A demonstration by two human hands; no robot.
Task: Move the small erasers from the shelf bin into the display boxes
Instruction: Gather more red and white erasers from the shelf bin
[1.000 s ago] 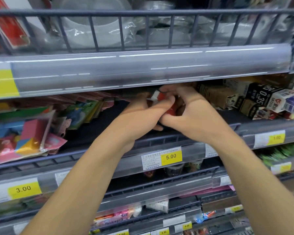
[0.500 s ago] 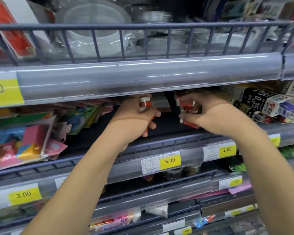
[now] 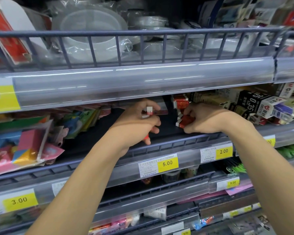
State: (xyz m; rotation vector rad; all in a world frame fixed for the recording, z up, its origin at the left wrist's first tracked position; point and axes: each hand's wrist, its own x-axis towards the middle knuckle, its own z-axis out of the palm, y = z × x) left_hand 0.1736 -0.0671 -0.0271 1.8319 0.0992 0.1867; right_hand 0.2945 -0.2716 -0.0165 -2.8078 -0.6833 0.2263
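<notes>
Both hands reach into the middle shelf under the long price rail. My left hand (image 3: 139,122) grips several small red-and-white erasers (image 3: 149,111); one sticks up between thumb and forefinger, another red end shows below the fingers. My right hand (image 3: 205,119) holds red-and-white erasers (image 3: 184,122) low on the dark shelf floor (image 3: 98,136). Just above it more red erasers (image 3: 181,103) are stacked toward the back of the shelf. No display box is clearly visible; the shelf's back is dark and partly hidden by the rail.
Colourful packets (image 3: 24,146) fill the shelf's left side. Black and white small boxes (image 3: 255,104) crowd the right. A wire guard (image 3: 143,48) fronts the upper shelf of clear plastic containers. Yellow price tags (image 3: 167,163) line the lower rails.
The hands, joined over one clump of erasers a second ago, have parted. The left one stays at centre with its erasers; the right one has moved right and down onto the shelf floor.
</notes>
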